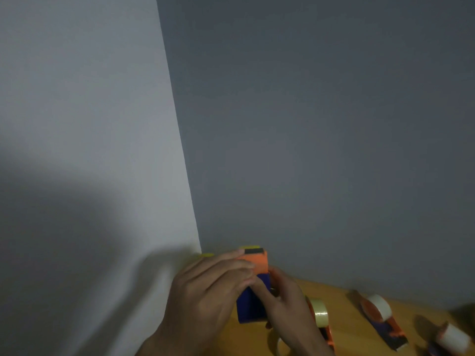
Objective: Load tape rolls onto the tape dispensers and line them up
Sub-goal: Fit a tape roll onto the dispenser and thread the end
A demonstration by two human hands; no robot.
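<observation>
Your left hand [205, 291] fills the near centre, fingers curled over the orange top of the orange-and-dark-blue plastic tape dispenser [253, 286] held up off the brown wooden table [344, 327]. Your right hand [281, 301] grips the same dispenser from its right side, thumb across the blue body. No roll visible on it from this angle; could be hidden, cannot tell.

Right of your hands, three more orange-and-blue dispensers sit on the table near the grey wall [321, 137]: one with a yellowish clear tape roll [320, 313] just beside your right wrist, a second loaded dispenser with a whitish roll [380, 317] further right, a third dispenser with a white roll [452, 337] at the far right edge, blurred.

A loose pale tape ring [279, 346] lies near the bottom edge.

Judgement: three loaded and roughly in a row, the held one still to load and place.
</observation>
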